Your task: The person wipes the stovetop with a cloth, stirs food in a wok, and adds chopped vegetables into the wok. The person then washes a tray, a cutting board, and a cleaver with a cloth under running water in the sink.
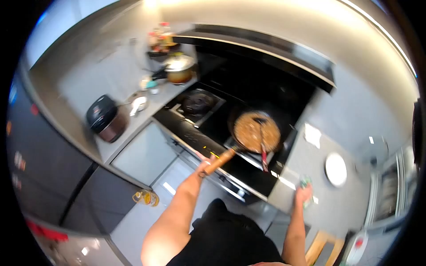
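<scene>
My left hand [205,165] is beside the end of the wok's wooden handle [220,161], at the front edge of the stove. Its fingers look stretched out and apart, though blurred; whether they touch the handle is unclear. The wok [232,128] sits on the right burner, holding brown food in sauce [248,133]. A spatula with a red handle [265,162] rests in it, its dark head in the food. Over the right counter, my right hand [303,193] is closed on a crumpled green-and-white packet or cloth [306,181], too blurred to name.
The left burner [197,104] has no pot. Behind it stand a lidded pot [179,71] and condiment bottles [162,37]. A rice cooker [106,119] is on the left counter. A white plate [336,169] lies right. An oil bottle [146,198] stands on the floor.
</scene>
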Demonstrator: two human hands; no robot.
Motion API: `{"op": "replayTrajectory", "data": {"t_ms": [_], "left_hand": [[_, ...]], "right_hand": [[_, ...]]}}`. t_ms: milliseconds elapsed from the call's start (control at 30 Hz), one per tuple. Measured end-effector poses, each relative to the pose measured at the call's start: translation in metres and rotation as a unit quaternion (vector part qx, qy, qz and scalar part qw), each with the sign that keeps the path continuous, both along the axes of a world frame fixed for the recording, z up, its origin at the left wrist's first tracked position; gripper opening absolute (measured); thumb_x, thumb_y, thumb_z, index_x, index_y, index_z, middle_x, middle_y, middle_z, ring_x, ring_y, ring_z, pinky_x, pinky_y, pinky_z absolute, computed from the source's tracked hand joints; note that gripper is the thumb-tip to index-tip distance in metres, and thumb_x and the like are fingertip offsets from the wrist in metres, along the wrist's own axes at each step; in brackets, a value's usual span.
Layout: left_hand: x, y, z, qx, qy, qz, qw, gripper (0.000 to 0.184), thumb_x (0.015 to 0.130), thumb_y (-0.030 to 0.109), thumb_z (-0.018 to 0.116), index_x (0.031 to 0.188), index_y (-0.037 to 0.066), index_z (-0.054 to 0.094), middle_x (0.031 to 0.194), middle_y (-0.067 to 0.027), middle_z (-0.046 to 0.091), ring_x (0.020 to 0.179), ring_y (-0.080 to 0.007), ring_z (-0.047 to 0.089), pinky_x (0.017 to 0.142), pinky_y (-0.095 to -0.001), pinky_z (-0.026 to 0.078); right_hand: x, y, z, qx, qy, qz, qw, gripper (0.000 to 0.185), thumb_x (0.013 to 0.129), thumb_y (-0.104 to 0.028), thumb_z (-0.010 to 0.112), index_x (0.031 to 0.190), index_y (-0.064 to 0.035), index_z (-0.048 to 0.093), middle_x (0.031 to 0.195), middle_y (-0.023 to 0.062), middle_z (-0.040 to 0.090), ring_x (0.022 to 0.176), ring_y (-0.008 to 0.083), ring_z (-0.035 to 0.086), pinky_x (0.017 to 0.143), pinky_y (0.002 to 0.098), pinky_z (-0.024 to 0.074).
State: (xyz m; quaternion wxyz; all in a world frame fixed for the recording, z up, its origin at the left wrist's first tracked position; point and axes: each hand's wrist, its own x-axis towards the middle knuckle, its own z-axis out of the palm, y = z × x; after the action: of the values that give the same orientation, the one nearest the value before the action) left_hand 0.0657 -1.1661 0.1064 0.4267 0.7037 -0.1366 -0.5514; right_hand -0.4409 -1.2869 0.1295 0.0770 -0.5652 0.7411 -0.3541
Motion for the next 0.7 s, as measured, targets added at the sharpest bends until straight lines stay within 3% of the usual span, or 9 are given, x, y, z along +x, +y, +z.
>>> {"op": "replayTrajectory", "data": {"t_ms": [100,200,233,267,333,433,567,633,700], "left_hand": [[0.005,-0.001,0.001,-0.014,0.008,-0.024,1.0,0.049,0.082,0.058,0.044,0.095,0.011,0.046,0.068,-0.0103,0.052,0.053,-0.0252,0.053,0.049,-0.0344,0.046],[0.006,-0.008,0.016,-0.012,0.028,-0.032,0.999,0.051,0.082,0.059,0.042,0.088,0.009,0.054,0.06,-0.0091,0.052,0.045,-0.0228,0.053,0.043,-0.0333,0.047],[-0.005,-0.014,0.03,0.05,0.033,-0.014,0.998,0.057,0.082,0.067,0.036,0.081,0.012,0.05,0.047,-0.0048,0.044,0.035,-0.0167,0.045,0.033,-0.0257,0.038],[0.0,-0.023,0.019,0.098,0.014,-0.021,0.995,0.058,0.082,0.067,0.036,0.084,0.011,0.051,0.049,-0.0064,0.047,0.037,-0.0184,0.047,0.034,-0.0263,0.04],[0.001,-0.028,0.006,0.124,-0.032,0.038,0.991,0.061,0.081,0.067,0.036,0.095,0.009,0.051,0.059,-0.0109,0.055,0.043,-0.022,0.055,0.037,-0.0284,0.046],[0.008,-0.033,0.001,0.146,-0.013,-0.014,0.989,0.061,0.082,0.066,0.036,0.1,0.01,0.05,0.06,-0.012,0.055,0.044,-0.0222,0.055,0.037,-0.0289,0.046],[0.015,-0.029,-0.01,0.098,-0.005,-0.056,0.994,0.057,0.074,0.066,0.048,0.086,0.01,0.054,0.067,-0.0112,0.059,0.054,-0.023,0.059,0.053,-0.033,0.051],[0.017,-0.027,-0.013,0.106,-0.001,-0.046,0.993,0.053,0.078,0.06,0.051,0.088,0.008,0.054,0.067,-0.0116,0.058,0.057,-0.0238,0.06,0.056,-0.0348,0.052],[0.014,-0.022,0.002,0.089,0.013,-0.033,0.995,0.052,0.079,0.056,0.052,0.09,0.006,0.054,0.068,-0.0125,0.058,0.059,-0.0244,0.061,0.056,-0.0351,0.053]], "right_hand": [[0.043,0.052,0.005,-0.054,0.084,0.134,0.986,0.041,0.062,-0.01,0.061,0.102,-0.0063,0.059,0.099,0.0173,0.057,0.096,0.0358,0.051,0.083,0.0428,0.0403],[0.027,0.097,0.053,0.033,0.121,0.29,0.949,0.04,0.064,-0.009,0.061,0.104,-0.01,0.059,0.092,0.0158,0.053,0.089,0.035,0.051,0.077,0.0403,0.0416],[0.007,0.102,0.054,0.055,0.108,0.309,0.943,0.041,0.063,-0.009,0.062,0.104,-0.0106,0.06,0.091,0.015,0.053,0.089,0.0345,0.051,0.077,0.0398,0.0417],[-0.012,0.104,0.055,0.075,0.093,0.333,0.935,0.042,0.062,-0.009,0.063,0.104,-0.0112,0.06,0.091,0.0143,0.052,0.089,0.0339,0.051,0.077,0.0392,0.0419],[-0.063,0.099,0.044,0.036,0.096,0.252,0.962,0.042,0.064,-0.01,0.064,0.106,-0.0122,0.06,0.093,0.0144,0.053,0.088,0.0335,0.051,0.078,0.0393,0.0424],[-0.127,0.078,0.03,0.085,0.082,0.013,0.993,0.039,0.071,-0.016,0.062,0.11,-0.0124,0.058,0.097,0.017,0.054,0.092,0.0339,0.053,0.08,0.0397,0.0433],[-0.106,0.017,0.048,0.211,0.057,-0.256,0.941,0.043,0.075,-0.026,0.062,0.114,-0.01,0.053,0.103,0.0184,0.053,0.097,0.0335,0.053,0.084,0.0414,0.043],[-0.072,-0.024,0.009,0.194,0.108,-0.29,0.931,0.044,0.076,-0.027,0.06,0.117,-0.0102,0.051,0.109,0.0181,0.05,0.104,0.0316,0.05,0.089,0.0404,0.0404],[-0.006,-0.034,0.039,0.211,0.103,-0.162,0.958,0.043,0.077,-0.023,0.058,0.118,-0.0121,0.05,0.114,0.0186,0.047,0.107,0.0305,0.048,0.092,0.04,0.0383]]}}
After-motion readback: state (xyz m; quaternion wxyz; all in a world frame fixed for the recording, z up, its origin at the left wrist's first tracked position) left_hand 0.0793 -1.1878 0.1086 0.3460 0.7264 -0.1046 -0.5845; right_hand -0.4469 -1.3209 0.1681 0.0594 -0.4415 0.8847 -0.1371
